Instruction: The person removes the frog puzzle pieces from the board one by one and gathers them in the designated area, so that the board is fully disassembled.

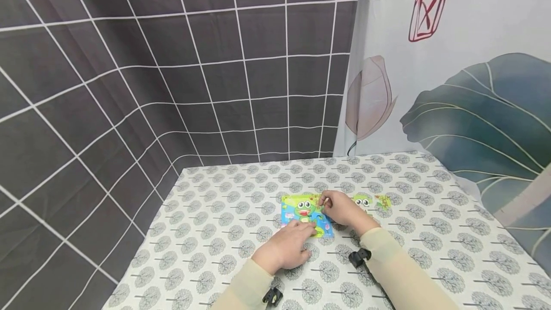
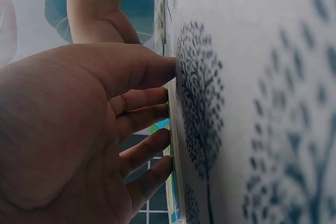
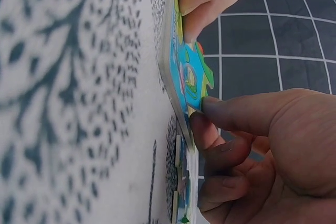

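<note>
A puzzle board [image 1: 289,215] with a green, open-mouthed frog picture lies flat on the table. My left hand [image 1: 285,249] rests its fingertips along the board's near edge; in the left wrist view its fingers are fairly straight, with the thumb on the cloth. Over the board's right side is my right hand [image 1: 341,208]. Its thumb and forefinger pinch a blue and green puzzle piece [image 3: 193,80], which stands tilted up from the board's surface in the right wrist view. How far the piece sits in the board is hidden.
Right of the board lie loose pieces, a green one with frog eyes [image 1: 362,202] and a small yellow-green one [image 1: 383,202]. A tree-print cloth [image 1: 206,224] covers the table. A dark gridded curtain [image 1: 258,80] and a white lotus-print curtain [image 1: 387,23] stand behind.
</note>
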Demonstrator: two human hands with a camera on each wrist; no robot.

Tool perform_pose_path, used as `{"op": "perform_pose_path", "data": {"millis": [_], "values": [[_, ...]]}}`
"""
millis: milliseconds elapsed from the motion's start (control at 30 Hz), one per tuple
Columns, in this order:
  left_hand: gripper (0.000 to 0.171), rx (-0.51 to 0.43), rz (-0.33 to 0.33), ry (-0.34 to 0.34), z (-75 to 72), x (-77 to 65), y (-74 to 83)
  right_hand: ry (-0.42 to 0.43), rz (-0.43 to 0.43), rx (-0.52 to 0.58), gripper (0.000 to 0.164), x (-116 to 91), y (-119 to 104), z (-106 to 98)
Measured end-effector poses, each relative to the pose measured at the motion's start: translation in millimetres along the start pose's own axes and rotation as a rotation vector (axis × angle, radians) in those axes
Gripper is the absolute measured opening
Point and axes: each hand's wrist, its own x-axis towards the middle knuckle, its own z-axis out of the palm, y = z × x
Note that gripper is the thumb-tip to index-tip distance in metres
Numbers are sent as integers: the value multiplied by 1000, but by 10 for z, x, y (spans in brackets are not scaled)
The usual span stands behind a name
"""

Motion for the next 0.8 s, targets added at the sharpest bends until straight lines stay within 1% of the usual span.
{"op": "perform_pose_path", "data": {"millis": [333,533,800], "values": [[53,62,8,-6,-18,9,27,3,3,2,14,24,21,7],[54,53,1,-6,-2,15,26,-6,0,-6,13,14,11,0],[55,49,7,3,4,20,20,-18,23,-8,9,12,-4,-2]]}}
